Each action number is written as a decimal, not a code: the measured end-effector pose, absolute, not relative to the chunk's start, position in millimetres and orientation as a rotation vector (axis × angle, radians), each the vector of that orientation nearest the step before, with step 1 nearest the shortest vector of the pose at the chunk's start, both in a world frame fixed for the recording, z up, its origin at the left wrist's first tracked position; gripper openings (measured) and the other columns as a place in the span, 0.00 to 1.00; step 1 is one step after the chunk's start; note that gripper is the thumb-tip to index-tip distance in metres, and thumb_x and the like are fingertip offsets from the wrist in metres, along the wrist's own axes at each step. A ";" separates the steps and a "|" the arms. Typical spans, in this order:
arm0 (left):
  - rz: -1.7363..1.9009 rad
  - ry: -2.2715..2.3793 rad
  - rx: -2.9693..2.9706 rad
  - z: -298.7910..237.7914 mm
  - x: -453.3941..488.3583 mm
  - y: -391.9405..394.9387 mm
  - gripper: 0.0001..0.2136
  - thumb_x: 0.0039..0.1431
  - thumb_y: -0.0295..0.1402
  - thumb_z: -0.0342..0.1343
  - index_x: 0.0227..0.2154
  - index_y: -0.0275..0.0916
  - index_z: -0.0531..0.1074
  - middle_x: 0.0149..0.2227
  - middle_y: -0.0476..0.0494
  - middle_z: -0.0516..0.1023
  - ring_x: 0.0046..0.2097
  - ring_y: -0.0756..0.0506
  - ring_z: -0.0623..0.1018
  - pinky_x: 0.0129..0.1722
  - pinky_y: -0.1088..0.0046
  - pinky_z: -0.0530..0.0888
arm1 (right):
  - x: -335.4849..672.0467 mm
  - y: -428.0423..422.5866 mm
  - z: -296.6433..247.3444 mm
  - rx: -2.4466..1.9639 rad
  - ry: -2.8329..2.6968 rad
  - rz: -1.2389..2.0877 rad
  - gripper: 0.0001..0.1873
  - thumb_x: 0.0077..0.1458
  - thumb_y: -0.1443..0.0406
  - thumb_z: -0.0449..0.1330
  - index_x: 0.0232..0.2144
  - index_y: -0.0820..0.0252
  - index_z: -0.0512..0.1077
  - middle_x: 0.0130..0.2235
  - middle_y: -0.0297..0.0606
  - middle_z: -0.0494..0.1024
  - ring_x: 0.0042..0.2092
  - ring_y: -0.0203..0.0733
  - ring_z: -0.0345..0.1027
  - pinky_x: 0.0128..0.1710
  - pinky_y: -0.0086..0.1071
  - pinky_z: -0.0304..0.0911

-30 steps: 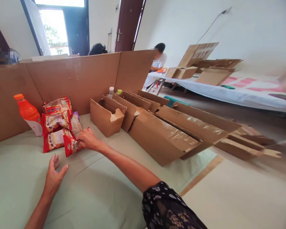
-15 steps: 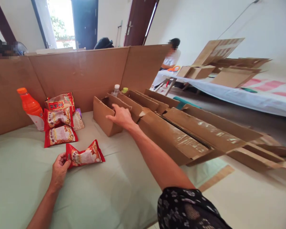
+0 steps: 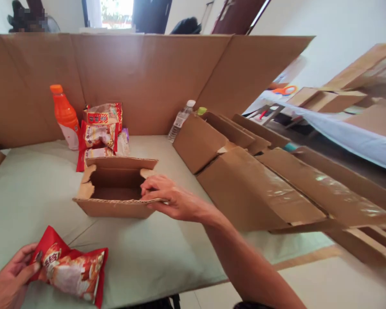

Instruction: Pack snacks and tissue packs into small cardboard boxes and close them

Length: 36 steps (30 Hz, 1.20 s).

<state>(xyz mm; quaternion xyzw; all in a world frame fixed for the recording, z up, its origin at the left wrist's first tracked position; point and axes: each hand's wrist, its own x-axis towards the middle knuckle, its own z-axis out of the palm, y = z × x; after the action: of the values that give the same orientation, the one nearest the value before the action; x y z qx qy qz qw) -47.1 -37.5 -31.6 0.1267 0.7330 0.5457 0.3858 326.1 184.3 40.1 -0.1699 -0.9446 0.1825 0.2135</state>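
My right hand (image 3: 169,198) grips the right rim of a small open cardboard box (image 3: 114,206) that stands on the pale green table cover, its inside bare. My left hand (image 3: 11,281) at the bottom left corner pinches the end of a red snack packet (image 3: 72,270) lying on the cover. Behind the box sit a few more red snack packets (image 3: 99,131) in a pile, beside an orange drink bottle (image 3: 64,116).
A tall cardboard screen (image 3: 154,77) walls the back of the table. Larger cardboard boxes (image 3: 244,180) lie stacked along the right side, with a clear water bottle (image 3: 180,120) behind them. A second table (image 3: 347,133) with boxes and orange scissors stands at the right. A person's head shows beyond the screen.
My right hand has pulled the small box from the row at the right toward the table's middle. My left hand has drawn the snack packet closer to me.
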 end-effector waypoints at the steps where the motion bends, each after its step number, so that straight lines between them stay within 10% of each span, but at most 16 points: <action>1: 1.378 1.889 0.282 -31.0 -44.1 -45.8 0.24 0.15 0.31 0.72 0.27 0.40 0.78 0.29 0.46 0.82 0.29 0.43 0.77 0.24 0.72 0.76 | 308.2 184.6 39.2 -0.431 -2.629 0.484 0.10 0.64 0.66 0.58 0.41 0.53 0.80 0.44 0.41 0.78 0.50 0.46 0.71 0.58 0.45 0.62; 5: 1.414 1.877 0.229 -24.1 -28.2 -58.8 0.23 0.16 0.32 0.72 0.27 0.40 0.78 0.29 0.48 0.81 0.31 0.45 0.77 0.26 0.74 0.76 | 256.0 191.6 36.9 -0.429 -2.642 0.262 0.11 0.60 0.66 0.63 0.45 0.56 0.80 0.45 0.43 0.78 0.49 0.49 0.71 0.56 0.49 0.61; 11: 1.572 1.788 0.346 5.1 -19.2 -55.9 0.22 0.19 0.30 0.71 0.26 0.41 0.74 0.26 0.50 0.79 0.27 0.45 0.76 0.24 0.73 0.75 | 289.5 177.1 55.5 -0.591 -2.375 0.125 0.39 0.58 0.47 0.64 0.66 0.54 0.65 0.63 0.53 0.69 0.64 0.62 0.61 0.63 0.58 0.56; 17: 1.676 1.586 0.732 50.5 6.7 -18.1 0.18 0.32 0.35 0.71 0.31 0.41 0.75 0.26 0.51 0.78 0.25 0.48 0.75 0.24 0.73 0.75 | 291.2 116.0 74.8 -0.486 -2.390 0.718 0.43 0.57 0.43 0.64 0.69 0.51 0.60 0.59 0.47 0.76 0.56 0.51 0.73 0.53 0.42 0.72; 23: 1.681 1.247 1.440 97.5 2.9 36.6 0.17 0.54 0.38 0.66 0.46 0.42 0.73 0.38 0.47 0.81 0.37 0.47 0.80 0.37 0.71 0.78 | 269.3 128.0 93.8 -0.566 -2.279 1.061 0.16 0.59 0.59 0.64 0.49 0.57 0.78 0.33 0.34 0.82 0.32 0.39 0.77 0.31 0.29 0.73; 28: 1.673 1.440 1.864 101.3 -16.1 62.7 0.26 0.60 0.37 0.58 0.61 0.44 0.64 0.52 0.42 0.79 0.58 0.41 0.76 0.63 0.54 0.67 | 253.7 182.7 99.0 -0.584 -1.773 0.758 0.13 0.55 0.60 0.66 0.43 0.54 0.77 0.37 0.33 0.82 0.37 0.40 0.77 0.37 0.33 0.74; 36: 0.449 2.098 2.505 74.2 -16.1 81.7 0.11 0.55 0.34 0.50 0.36 0.37 0.75 0.36 0.37 0.82 0.43 0.36 0.81 0.64 0.41 0.59 | 204.9 223.8 73.4 -0.564 -2.188 0.681 0.16 0.57 0.64 0.60 0.48 0.56 0.77 0.38 0.36 0.83 0.38 0.41 0.77 0.41 0.34 0.71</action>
<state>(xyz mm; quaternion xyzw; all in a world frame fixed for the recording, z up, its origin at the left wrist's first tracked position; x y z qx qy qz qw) -16.1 81.7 74.2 0.7571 0.6343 0.1357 -0.0782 204.9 223.8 73.4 -0.2208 -0.8573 0.2667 0.3811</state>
